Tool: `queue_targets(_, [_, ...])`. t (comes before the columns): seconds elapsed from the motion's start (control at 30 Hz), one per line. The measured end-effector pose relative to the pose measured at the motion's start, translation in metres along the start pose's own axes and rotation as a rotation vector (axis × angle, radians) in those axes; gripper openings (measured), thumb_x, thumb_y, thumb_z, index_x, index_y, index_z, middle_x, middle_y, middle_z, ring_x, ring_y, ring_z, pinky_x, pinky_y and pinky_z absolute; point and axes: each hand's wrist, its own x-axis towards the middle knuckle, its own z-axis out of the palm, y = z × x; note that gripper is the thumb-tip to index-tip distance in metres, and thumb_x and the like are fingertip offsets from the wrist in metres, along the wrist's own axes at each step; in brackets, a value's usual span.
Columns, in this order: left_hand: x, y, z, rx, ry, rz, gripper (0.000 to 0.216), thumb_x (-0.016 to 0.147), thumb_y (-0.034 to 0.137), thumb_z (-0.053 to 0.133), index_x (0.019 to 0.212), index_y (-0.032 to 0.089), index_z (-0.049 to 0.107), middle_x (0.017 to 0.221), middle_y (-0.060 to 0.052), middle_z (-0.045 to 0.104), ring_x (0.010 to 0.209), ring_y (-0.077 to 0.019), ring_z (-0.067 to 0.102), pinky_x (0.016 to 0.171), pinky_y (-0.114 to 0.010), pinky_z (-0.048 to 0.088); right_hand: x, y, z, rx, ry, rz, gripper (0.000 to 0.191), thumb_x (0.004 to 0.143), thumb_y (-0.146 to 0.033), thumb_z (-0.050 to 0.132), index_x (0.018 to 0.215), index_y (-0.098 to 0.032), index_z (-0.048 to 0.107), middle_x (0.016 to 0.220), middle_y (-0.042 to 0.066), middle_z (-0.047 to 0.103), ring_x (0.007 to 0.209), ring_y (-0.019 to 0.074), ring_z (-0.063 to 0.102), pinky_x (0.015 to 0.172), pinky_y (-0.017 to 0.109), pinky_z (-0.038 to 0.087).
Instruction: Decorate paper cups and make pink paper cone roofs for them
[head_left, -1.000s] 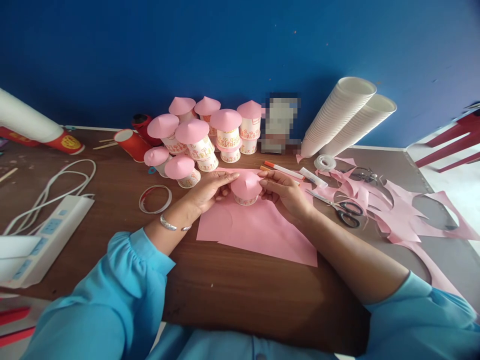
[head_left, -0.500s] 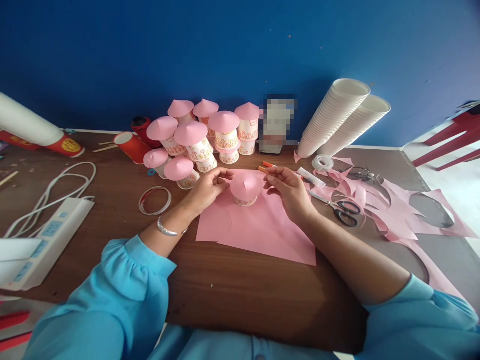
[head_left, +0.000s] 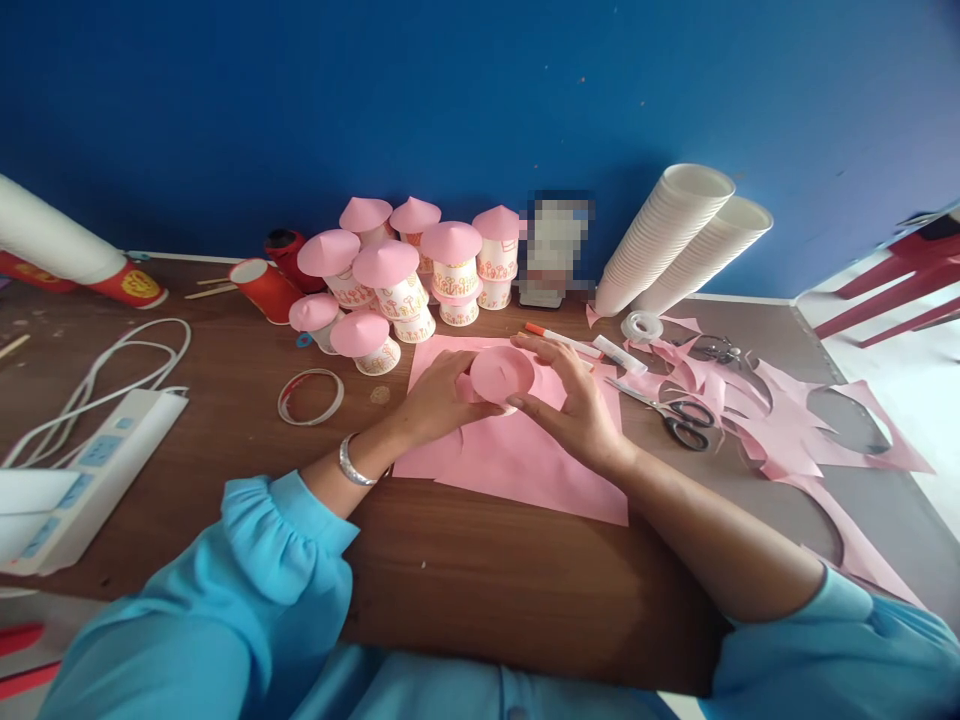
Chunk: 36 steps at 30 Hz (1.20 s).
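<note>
A small paper cup topped with a pink paper cone (head_left: 501, 372) is tilted up off the table between both my hands. My left hand (head_left: 439, 396) is curled round its left side. My right hand (head_left: 574, 395) grips its right side with bent fingers. Under them lies a pink paper sheet (head_left: 517, 470) on the brown table (head_left: 465, 580). Behind stands a cluster of several finished cups with pink cone lids (head_left: 397, 275).
Two leaning stacks of white paper cups (head_left: 679, 235), scissors (head_left: 675, 415), an orange marker (head_left: 559, 337), a tape roll (head_left: 643, 325) and pink paper scraps (head_left: 780, 430) are at right. A tape ring (head_left: 310, 395), red cups (head_left: 262, 287) and a white power strip (head_left: 82, 475) are at left.
Both hands closed round the pink-topped cup and lifted it, tipping its cone toward me; before, it stood on the pink sheet with only fingertips at its cone.
</note>
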Motion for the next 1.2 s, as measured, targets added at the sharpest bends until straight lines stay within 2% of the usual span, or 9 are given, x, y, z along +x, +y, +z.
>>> queue_targets(0.2, [-0.015,0.005,0.017,0.015,-0.088,0.063,0.059,0.071,0.056,0.086,0.112,0.021,0.061,0.118,-0.011,0.066,0.114,-0.0338,0.059,0.1,-0.05,0.047,-0.022,-0.018,-0.014,-0.11,-0.065,-0.155,0.065,0.094,-0.046,0.074,0.152,-0.029,0.049,0.145,0.015,0.065,0.141,0.0359,0.055,0.116,0.062,0.047])
queue_targets(0.3, [-0.019,0.006,0.024,0.026,-0.127,0.117,0.063,0.072,0.058,0.085,0.117,0.023,0.059,0.123,-0.012,0.065,0.118,-0.0348,0.058,0.105,-0.053,0.046,-0.032,-0.018,-0.016,-0.098,-0.084,-0.141,0.068,0.094,-0.047,0.074,0.155,-0.031,0.048,0.146,0.014,0.065,0.14,0.0364,0.056,0.114,0.063,0.048])
queue_targets(0.43, [-0.022,0.003,0.029,0.063,-0.155,0.12,0.068,0.07,0.059,0.086,0.119,0.022,0.059,0.123,-0.013,0.065,0.117,-0.036,0.058,0.105,-0.056,0.047,-0.037,-0.015,-0.012,-0.061,-0.09,-0.128,0.068,0.094,-0.049,0.073,0.155,-0.031,0.048,0.146,0.012,0.066,0.141,0.0364,0.055,0.115,0.062,0.049])
queue_targets(0.6, [-0.022,0.002,0.029,0.065,-0.164,0.141,0.068,0.071,0.058,0.086,0.12,0.021,0.058,0.123,-0.014,0.066,0.117,-0.0353,0.06,0.106,-0.055,0.046,-0.037,-0.015,-0.007,-0.022,-0.108,-0.167,0.065,0.095,-0.045,0.073,0.153,-0.028,0.052,0.144,0.013,0.068,0.143,0.0344,0.055,0.116,0.059,0.05])
queue_targets(0.87, [-0.021,0.007,0.029,0.101,-0.18,0.075,0.06,0.075,0.054,0.084,0.12,0.021,0.061,0.119,-0.011,0.066,0.112,-0.0335,0.06,0.099,-0.05,0.05,-0.032,-0.011,-0.001,0.004,-0.123,-0.112,0.049,0.095,-0.044,0.073,0.142,-0.029,0.064,0.136,0.01,0.073,0.142,0.0343,0.056,0.116,0.06,0.049])
queue_targets(1.0, [-0.021,0.009,0.03,0.098,-0.17,0.092,0.058,0.075,0.051,0.085,0.12,0.023,0.063,0.117,-0.01,0.066,0.113,-0.0327,0.061,0.101,-0.049,0.049,-0.031,-0.009,0.001,0.0,-0.112,-0.101,0.043,0.096,-0.039,0.072,0.138,-0.029,0.067,0.135,0.009,0.074,0.14,0.0335,0.058,0.115,0.059,0.05])
queue_targets(1.1, [-0.021,0.009,0.03,0.087,-0.171,0.095,0.058,0.075,0.05,0.085,0.121,0.022,0.062,0.119,-0.01,0.066,0.115,-0.0335,0.061,0.103,-0.049,0.048,-0.032,-0.01,0.001,-0.005,-0.104,-0.119,0.045,0.097,-0.038,0.072,0.14,-0.028,0.066,0.135,0.009,0.074,0.14,0.033,0.058,0.115,0.058,0.051])
queue_targets(1.2, [-0.021,0.008,0.028,0.086,-0.191,0.095,0.064,0.073,0.049,0.087,0.124,0.021,0.06,0.126,-0.013,0.065,0.121,-0.0352,0.058,0.105,-0.051,0.047,-0.033,-0.011,-0.002,-0.01,-0.087,-0.122,0.056,0.095,-0.042,0.074,0.147,-0.029,0.059,0.142,0.009,0.07,0.143,0.0342,0.054,0.116,0.06,0.049])
